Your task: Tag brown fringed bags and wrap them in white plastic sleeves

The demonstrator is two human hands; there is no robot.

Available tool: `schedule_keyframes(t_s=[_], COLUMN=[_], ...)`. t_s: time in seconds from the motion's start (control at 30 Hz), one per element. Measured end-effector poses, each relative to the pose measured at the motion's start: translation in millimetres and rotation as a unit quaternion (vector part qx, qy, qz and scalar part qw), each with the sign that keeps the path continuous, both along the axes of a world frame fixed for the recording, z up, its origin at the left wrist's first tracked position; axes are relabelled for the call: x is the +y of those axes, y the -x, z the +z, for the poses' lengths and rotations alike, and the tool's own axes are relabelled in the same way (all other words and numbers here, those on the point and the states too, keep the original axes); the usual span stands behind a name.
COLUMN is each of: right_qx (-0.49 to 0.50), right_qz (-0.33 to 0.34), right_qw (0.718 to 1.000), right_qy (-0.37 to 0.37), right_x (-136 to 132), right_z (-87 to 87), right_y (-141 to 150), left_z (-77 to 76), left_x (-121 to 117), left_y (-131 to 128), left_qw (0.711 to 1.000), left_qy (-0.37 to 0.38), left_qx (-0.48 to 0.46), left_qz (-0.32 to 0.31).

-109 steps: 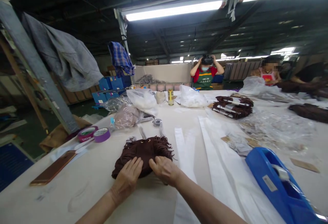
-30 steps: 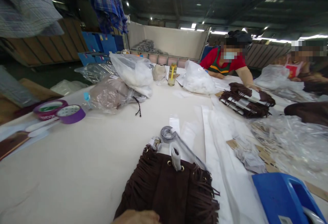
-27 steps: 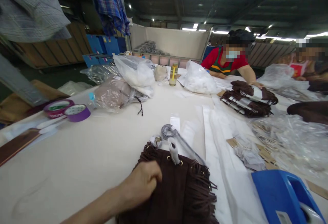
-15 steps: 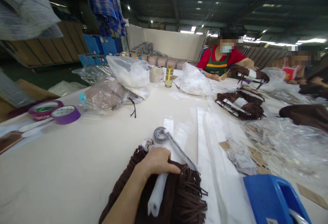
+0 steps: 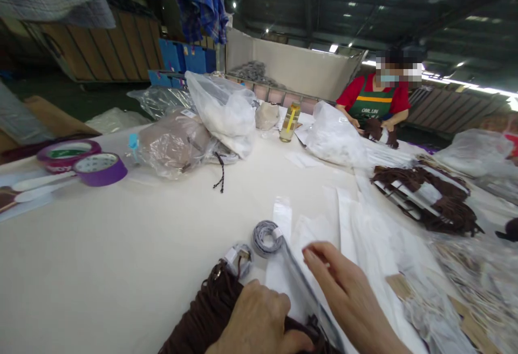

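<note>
A dark brown fringed bag (image 5: 198,316) lies at the bottom of the view, partly cut off by the frame. My left hand (image 5: 261,316) is closed on its upper edge, thumb pointing right. Two grey wrapped coils sit at the bag's far end: a strap coil (image 5: 267,239) with a long grey tail running down to the right, and a smaller coil (image 5: 238,259) with a white band. Just right of the strap's tail, my right hand (image 5: 343,284) hovers with curved fingers and nothing visible in them. White sheets (image 5: 311,235) lie beneath.
Purple tape rolls (image 5: 101,169) lie at the left. Plastic-wrapped goods (image 5: 170,143), a bottle (image 5: 290,122) and a white plastic bag (image 5: 334,133) stand farther back. Brown fringed bundles (image 5: 424,192) and clear plastic (image 5: 481,267) cover the right. Across the table, a person (image 5: 376,100) handles a brown item.
My right hand has come into view beside the grey strap. My left hand and the bag sit lower in view. The view has swung left, and the blue tool has left the frame.
</note>
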State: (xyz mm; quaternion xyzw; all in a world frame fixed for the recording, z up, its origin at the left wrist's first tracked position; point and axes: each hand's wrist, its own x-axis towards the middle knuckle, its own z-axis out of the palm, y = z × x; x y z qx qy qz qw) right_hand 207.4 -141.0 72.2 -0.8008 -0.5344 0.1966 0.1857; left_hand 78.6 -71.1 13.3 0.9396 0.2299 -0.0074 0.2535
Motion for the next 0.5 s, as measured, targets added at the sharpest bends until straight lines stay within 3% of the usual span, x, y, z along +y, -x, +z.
schedule_keyframes(t_s=[0.07, 0.13, 0.2, 0.27, 0.37, 0.43, 0.5], right_qx=[-0.051, -0.06, -0.057, -0.052, -0.032, 0.009, 0.056], right_qz=[-0.127, -0.158, -0.162, -0.155, -0.129, -0.071, 0.038], right_qw=[0.99, 0.983, 0.982, 0.985, 0.991, 0.993, 0.988], right_qy=[0.04, 0.068, 0.072, 0.049, -0.016, -0.09, -0.139], right_x=[46, 79, 93, 90, 67, 48, 32], right_z=[-22.7, -43.3, -54.2, -52.5, -33.1, -18.3, -8.7], right_y=[-15, -17, -17, -20, -35, -43, -45], left_z=[-0.6, -2.2, -3.1, -1.6, 4.8, 9.5, 13.4], left_x=[-1, -1, -1, 0, 3, 5, 6], left_y=[1, 3, 4, 6, 7, 6, 5], left_qw=[0.999, 0.991, 0.979, 0.968, 0.955, 0.946, 0.93], left_qy=[-0.031, -0.072, -0.098, -0.103, -0.098, -0.105, -0.126], left_qx=[-0.041, -0.111, -0.177, -0.226, -0.277, -0.303, -0.339], left_qz=[-0.002, -0.006, -0.017, -0.025, -0.037, -0.046, -0.063])
